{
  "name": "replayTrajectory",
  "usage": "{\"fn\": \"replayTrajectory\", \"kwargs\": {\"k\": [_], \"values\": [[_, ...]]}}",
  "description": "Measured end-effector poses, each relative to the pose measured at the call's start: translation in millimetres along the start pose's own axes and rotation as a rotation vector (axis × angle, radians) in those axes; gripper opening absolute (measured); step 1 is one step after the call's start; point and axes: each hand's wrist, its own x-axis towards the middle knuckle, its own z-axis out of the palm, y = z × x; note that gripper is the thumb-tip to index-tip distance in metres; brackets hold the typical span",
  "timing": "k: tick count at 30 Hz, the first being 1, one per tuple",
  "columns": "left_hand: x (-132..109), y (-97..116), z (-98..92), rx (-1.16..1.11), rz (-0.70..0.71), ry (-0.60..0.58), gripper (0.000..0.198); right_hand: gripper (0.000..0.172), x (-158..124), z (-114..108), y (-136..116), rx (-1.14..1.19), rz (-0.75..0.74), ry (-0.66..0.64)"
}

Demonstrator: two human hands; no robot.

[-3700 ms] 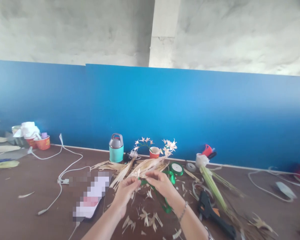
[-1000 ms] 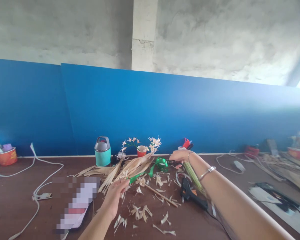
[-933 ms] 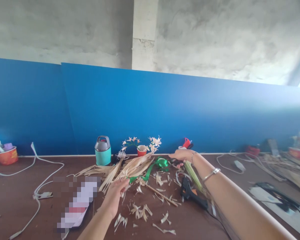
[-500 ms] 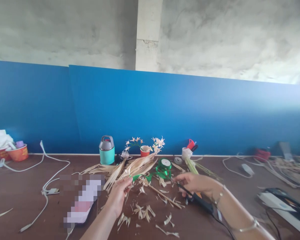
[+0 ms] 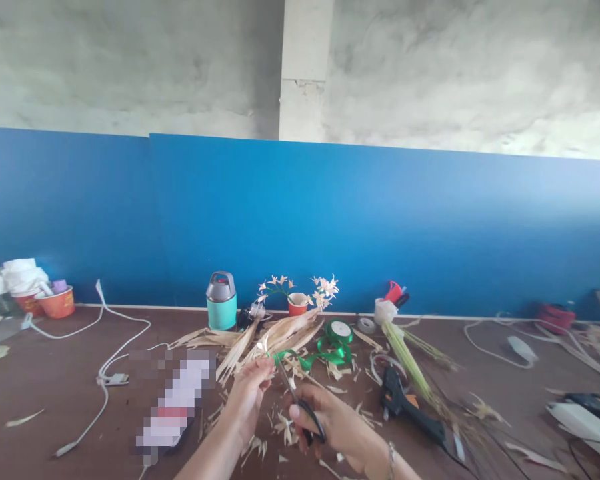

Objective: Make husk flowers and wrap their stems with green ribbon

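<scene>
My left hand (image 5: pixel 249 392) is closed, pinching the end of a green ribbon (image 5: pixel 314 357) together with a small pale straw flower. The ribbon runs back to its green spool (image 5: pixel 339 330). My right hand (image 5: pixel 330 423) is wrapped round the handles of black scissors (image 5: pixel 300 403), whose blades point up toward the ribbon just right of my left fingers. Both hands hover over the brown table (image 5: pixel 55 413) among dried straw leaves (image 5: pixel 275 333) and cut scraps.
A black glue gun (image 5: pixel 405 407) lies to the right beside a bundle of green stems (image 5: pixel 410 357). A teal flask (image 5: pixel 221 301), a red cup of straw flowers (image 5: pixel 297 301), tape rolls, white cables (image 5: pixel 110 347) and a blurred flat object (image 5: pixel 177 400) are also on the table.
My right hand reached out to the far right of the table, came back holding the scissors, and now brings them up to the ribbon. My left hand kept its hold.
</scene>
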Motion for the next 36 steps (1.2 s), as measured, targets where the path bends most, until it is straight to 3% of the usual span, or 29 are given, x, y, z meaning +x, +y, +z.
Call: {"fn": "replayTrajectory", "kwargs": {"k": [8, 12, 17, 20, 22, 27, 33, 36], "values": [[-7, -5, 3.9, -0.017, -0.032, -0.062, 0.029, 0.054, 12, 10, 20, 0.108, -0.119, 0.045], [-5, -9, 1.0, -0.030, -0.034, -0.060, 0.029, 0.052, 10, 7, 17, 0.098, -0.099, 0.064], [-2, -6, -0.5, -0.044, 0.005, -0.024, 0.028, 0.038, -8, -19, 8, 0.189, 0.095, -0.124], [-1, -1, -1.3, -0.032, 0.038, 0.000, 0.029, 0.033, -16, -42, 6, 0.163, 0.118, -0.197], [-1, 1, -2.5, 0.022, 0.060, 0.014, 0.029, 0.032, -17, -54, 4, 0.077, 0.076, -0.094], [-3, 4, -4.7, 0.219, 0.137, -0.005, 0.028, 0.029, -5, -70, 8, -0.296, 0.025, 0.430], [-7, 8, -1.1, 0.296, 0.148, -0.002, 0.032, 0.008, 1, -77, 14, -0.894, -0.064, 0.682], [-8, 11, 1.2, 0.317, 0.151, 0.018, 0.033, 0.008, 1, -75, 20, -1.042, -0.020, 0.713]]}}
